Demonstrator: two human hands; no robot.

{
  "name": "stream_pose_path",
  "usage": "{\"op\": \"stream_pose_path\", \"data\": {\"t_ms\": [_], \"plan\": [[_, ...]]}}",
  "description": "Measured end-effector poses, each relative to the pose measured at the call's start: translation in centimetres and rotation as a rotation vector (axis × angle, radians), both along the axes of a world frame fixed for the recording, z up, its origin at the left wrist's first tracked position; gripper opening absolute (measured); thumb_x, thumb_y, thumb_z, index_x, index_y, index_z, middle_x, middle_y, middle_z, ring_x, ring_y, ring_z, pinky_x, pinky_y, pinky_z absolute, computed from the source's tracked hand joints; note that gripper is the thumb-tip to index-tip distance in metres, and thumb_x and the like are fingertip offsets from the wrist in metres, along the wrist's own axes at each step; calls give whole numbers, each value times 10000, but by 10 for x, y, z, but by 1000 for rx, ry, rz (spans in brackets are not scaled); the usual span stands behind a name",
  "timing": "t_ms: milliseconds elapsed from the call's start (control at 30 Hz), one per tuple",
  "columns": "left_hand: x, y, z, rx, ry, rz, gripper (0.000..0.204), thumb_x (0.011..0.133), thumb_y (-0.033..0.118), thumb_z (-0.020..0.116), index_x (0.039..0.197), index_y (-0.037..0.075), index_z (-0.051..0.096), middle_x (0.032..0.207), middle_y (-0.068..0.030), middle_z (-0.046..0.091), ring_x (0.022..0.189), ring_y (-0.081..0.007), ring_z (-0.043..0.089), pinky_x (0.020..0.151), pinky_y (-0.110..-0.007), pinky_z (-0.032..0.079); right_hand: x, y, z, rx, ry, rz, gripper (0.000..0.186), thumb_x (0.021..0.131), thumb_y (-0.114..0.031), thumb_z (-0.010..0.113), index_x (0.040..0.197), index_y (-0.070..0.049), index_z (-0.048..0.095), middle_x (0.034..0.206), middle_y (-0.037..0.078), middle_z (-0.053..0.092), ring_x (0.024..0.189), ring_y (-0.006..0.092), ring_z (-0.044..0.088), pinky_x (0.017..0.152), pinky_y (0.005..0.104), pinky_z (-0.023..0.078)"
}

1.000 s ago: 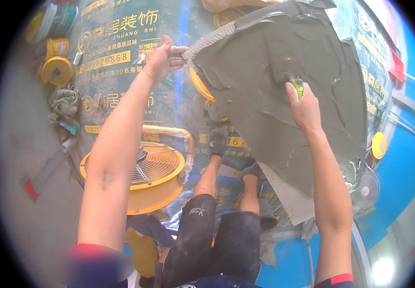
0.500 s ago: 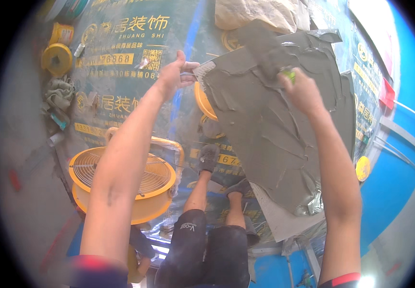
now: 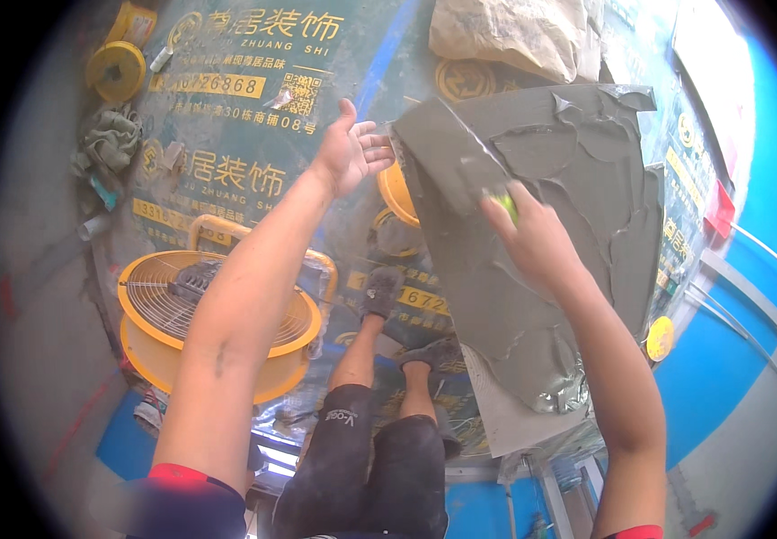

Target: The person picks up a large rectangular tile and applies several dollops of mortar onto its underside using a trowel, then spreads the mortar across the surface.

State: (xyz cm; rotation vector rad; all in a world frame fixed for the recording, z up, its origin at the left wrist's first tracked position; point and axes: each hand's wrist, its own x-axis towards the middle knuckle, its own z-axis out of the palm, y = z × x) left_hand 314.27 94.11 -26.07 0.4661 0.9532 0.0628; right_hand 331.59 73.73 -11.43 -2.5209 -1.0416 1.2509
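A large tile (image 3: 505, 409) lies slanting in front of me, its upper face coated with wet grey mortar (image 3: 577, 171). Bare tile shows only along its near edge. My right hand (image 3: 532, 235) is closed round the green handle of a trowel (image 3: 451, 144). The flat blade, smeared with mortar, lies over the tile's far left corner. Beside that same corner, my left hand (image 3: 350, 154) is open with its fingers stretched toward the edge. Whether the fingertips touch the tile, I cannot tell. Part of a yellow round thing (image 3: 397, 193) shows beneath the tile's left edge.
A yellow drum fan (image 3: 159, 355) stands to my left, partly behind my forearm. Beyond the tile is a brown paper bag (image 3: 514, 36). At far left are a yellow spool (image 3: 115, 74) and crumpled cloth (image 3: 111, 135). A red scoop-like thing (image 3: 719, 211) and yellow disc (image 3: 660, 339) are right.
The trowel has swung left and nearer, from the far middle of the tile to its left corner. My left hand's fingers have spread. The whole view has shifted slightly.
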Motion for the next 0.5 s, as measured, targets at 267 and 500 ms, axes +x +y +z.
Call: {"op": "stream_pose_path", "data": {"t_ms": [267, 500], "plan": [[12, 1, 5, 114, 42, -117, 1019, 881, 738, 272, 1431, -106, 126, 1349, -278, 393, 1219, -360, 470, 1040, -441, 361, 50, 40, -57, 184, -270, -280, 484, 922, -473, 498, 1013, 1, 529, 921, 313, 621, 931, 500, 567, 813, 518, 437], [15, 26, 6, 190, 125, -448, 946, 860, 781, 150, 1225, -3, 534, 1185, -156, 582, 1197, -280, 494, 1081, -459, 259, -11, -51, -41, 111, 23, -80, 467, 905, -487, 543, 1029, -37, 531, 770, 236, 643, 769, 454, 613, 658, 495, 466]]}}
